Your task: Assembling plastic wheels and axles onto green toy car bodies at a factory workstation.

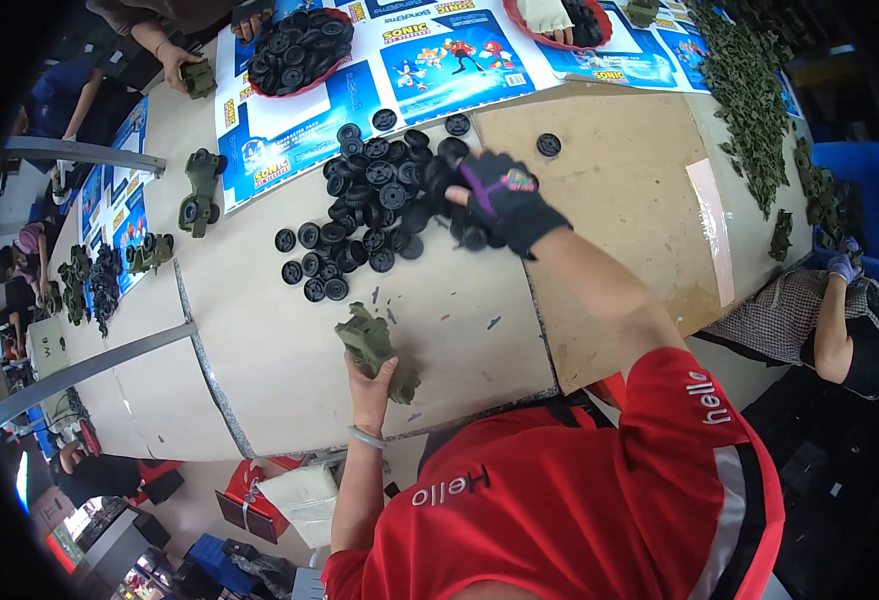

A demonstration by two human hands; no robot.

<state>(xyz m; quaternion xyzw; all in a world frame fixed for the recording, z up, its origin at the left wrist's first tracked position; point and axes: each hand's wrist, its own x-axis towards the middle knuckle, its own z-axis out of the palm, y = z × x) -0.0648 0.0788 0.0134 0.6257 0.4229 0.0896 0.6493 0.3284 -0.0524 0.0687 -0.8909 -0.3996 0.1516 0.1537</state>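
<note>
My left hand (370,385) is closed round an olive-green toy vehicle body (364,335), held tilted above the near part of the table; no wheels can be made out on it. A black glove with purple trim and bare fingertips covers my right hand (505,195). It lies over the right side of a heap of small black toy wheels (390,190). Blur and the glove's back hide most of its fingers, so whether it grips a wheel is unclear. One loose wheel (549,145) rests apart, right of the heap. A green toy truck with wheels (200,192) stands to the left.
Beyond the heap, red baskets (305,90) of wheels stand on printed blue sheets (450,60). Green parts (750,110) pile up at far right, near a blue bin (860,190). Co-workers' hands (177,68) work across the table and at the right. Metal bars (95,375) cross the left.
</note>
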